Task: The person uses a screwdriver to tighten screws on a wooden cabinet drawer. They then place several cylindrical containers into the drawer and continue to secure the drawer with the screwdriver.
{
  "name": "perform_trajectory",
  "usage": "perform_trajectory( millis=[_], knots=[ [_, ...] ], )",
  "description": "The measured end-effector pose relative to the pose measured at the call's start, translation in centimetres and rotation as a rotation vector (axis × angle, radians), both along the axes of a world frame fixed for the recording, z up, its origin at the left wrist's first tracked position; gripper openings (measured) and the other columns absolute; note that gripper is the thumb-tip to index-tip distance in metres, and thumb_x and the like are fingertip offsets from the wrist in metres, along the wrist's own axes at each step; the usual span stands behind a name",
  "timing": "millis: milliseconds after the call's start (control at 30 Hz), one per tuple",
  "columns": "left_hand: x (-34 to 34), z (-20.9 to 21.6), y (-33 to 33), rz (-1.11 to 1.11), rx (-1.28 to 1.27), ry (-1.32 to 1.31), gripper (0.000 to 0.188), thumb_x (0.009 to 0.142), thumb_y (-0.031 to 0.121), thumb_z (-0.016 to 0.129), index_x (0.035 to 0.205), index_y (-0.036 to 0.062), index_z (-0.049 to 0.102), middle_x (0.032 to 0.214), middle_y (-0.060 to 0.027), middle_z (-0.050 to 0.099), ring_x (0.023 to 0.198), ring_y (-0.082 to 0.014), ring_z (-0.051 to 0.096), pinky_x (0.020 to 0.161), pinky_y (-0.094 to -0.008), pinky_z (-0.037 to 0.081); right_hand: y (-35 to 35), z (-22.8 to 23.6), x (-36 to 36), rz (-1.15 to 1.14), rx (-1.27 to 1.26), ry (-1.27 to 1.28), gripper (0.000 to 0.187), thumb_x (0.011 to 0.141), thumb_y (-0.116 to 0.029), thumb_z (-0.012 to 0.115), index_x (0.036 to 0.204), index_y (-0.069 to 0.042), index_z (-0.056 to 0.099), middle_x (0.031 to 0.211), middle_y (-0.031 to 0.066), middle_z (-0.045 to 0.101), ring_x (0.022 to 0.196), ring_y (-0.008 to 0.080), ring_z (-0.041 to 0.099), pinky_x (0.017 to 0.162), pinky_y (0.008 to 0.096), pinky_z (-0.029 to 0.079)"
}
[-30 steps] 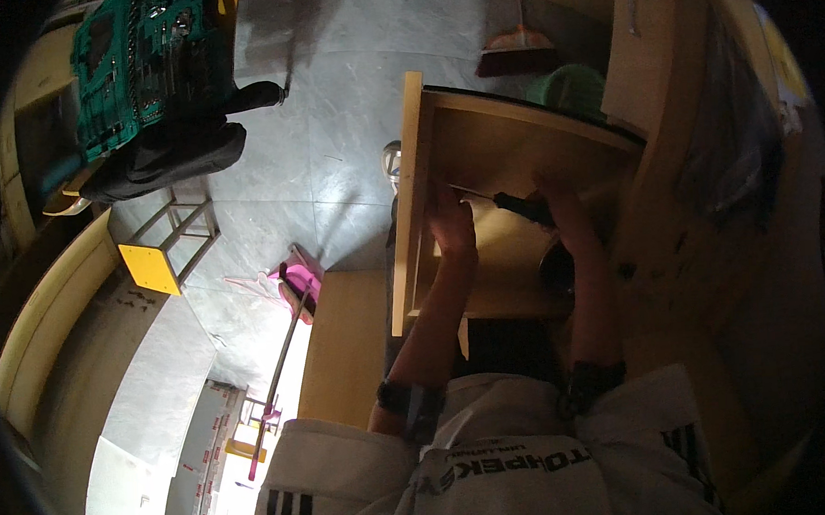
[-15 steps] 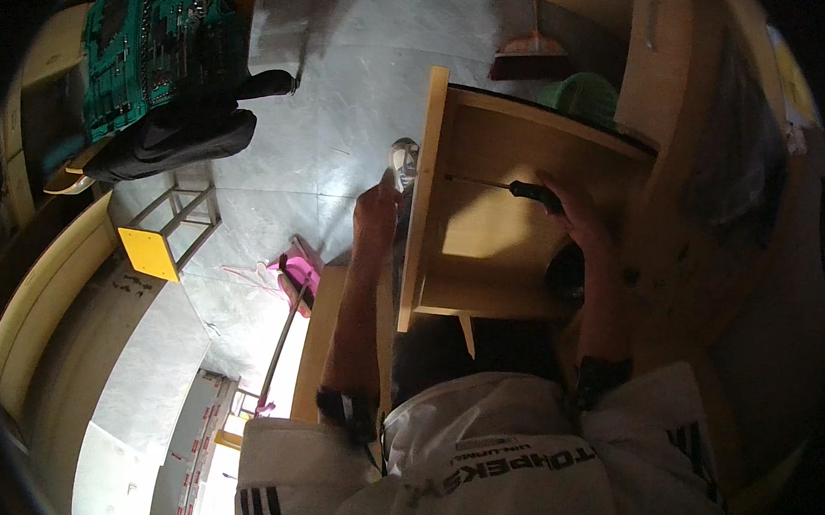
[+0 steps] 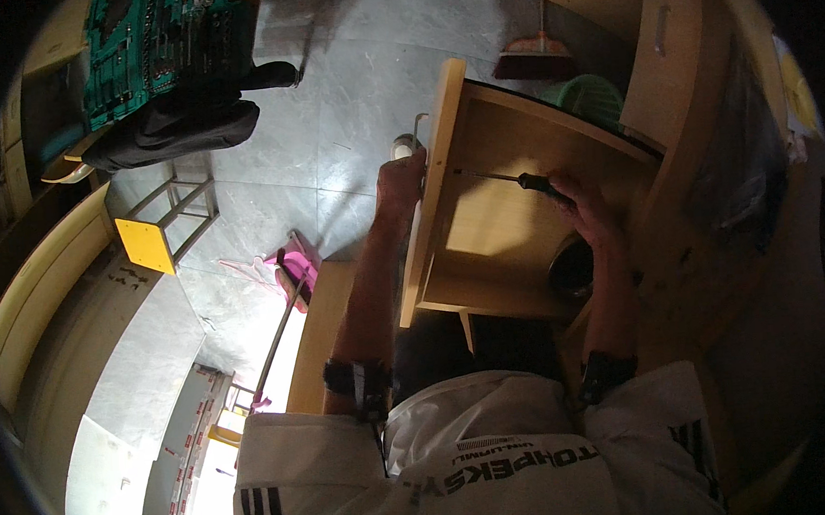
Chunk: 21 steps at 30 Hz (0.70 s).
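A light wooden drawer (image 3: 503, 285) stands tilted in front of me, its inside toward me. On the outer side of its front panel (image 3: 432, 191), my left hand (image 3: 400, 188) is closed around a slim metal drawer handle (image 3: 420, 125), whose bent end shows above the fist. Inside the drawer, my right hand (image 3: 589, 209) grips the dark handle of a screwdriver (image 3: 539, 185). The shaft points left, with its tip close to the panel's inner face. Whether the tip touches a screw is too small to tell.
A green tool case (image 3: 164, 47) lies open at the upper left beside a black bag (image 3: 173, 135). Below them stands a yellow-topped stool (image 3: 146, 246). A pink dustpan (image 3: 306, 268), a broom (image 3: 533, 60) and a green basket (image 3: 591, 97) surround the drawer. A cabinet (image 3: 654, 68) stands right.
My left hand has risen slightly and moved right, and the metal handle's end now shows above it. My right hand and the screwdriver have shifted a little right; the drawer's top edge also sits farther right.
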<state>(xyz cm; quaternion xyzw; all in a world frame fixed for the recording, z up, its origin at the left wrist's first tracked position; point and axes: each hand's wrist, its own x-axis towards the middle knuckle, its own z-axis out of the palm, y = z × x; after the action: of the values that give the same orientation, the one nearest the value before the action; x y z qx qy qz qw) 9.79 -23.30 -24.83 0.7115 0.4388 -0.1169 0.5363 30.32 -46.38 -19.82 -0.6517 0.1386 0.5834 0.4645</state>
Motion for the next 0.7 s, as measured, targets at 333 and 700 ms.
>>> perform_trajectory(
  millis=[333,700],
  knots=[
    [0.6,1.0,-0.5,0.409,-0.179,0.169,0.048,0.087,0.041,0.052,0.069,-0.0030,0.060,0.059,-0.0150,0.053,0.056,-0.0186,0.049,0.059,-0.0377,0.043,0.0,0.4,1.3,0.131,-0.128,0.141,0.023,0.084,-0.029,0.065,0.093,-0.009,0.061,0.075,0.0002,0.057,0.062,0.0071,0.050,0.054,0.0214,0.039],
    [0.8,0.9,-1.1,0.432,-0.099,0.107,0.052,0.087,0.043,0.051,0.070,-0.0049,0.058,0.058,-0.0155,0.052,0.056,-0.0197,0.045,0.059,-0.0399,0.041,0.2,-0.3,0.0,-0.163,-0.044,0.126,0.023,0.088,-0.026,0.059,0.093,-0.004,0.061,0.076,0.0033,0.057,0.060,0.0090,0.049,0.050,0.0243,0.039]
  ],
)
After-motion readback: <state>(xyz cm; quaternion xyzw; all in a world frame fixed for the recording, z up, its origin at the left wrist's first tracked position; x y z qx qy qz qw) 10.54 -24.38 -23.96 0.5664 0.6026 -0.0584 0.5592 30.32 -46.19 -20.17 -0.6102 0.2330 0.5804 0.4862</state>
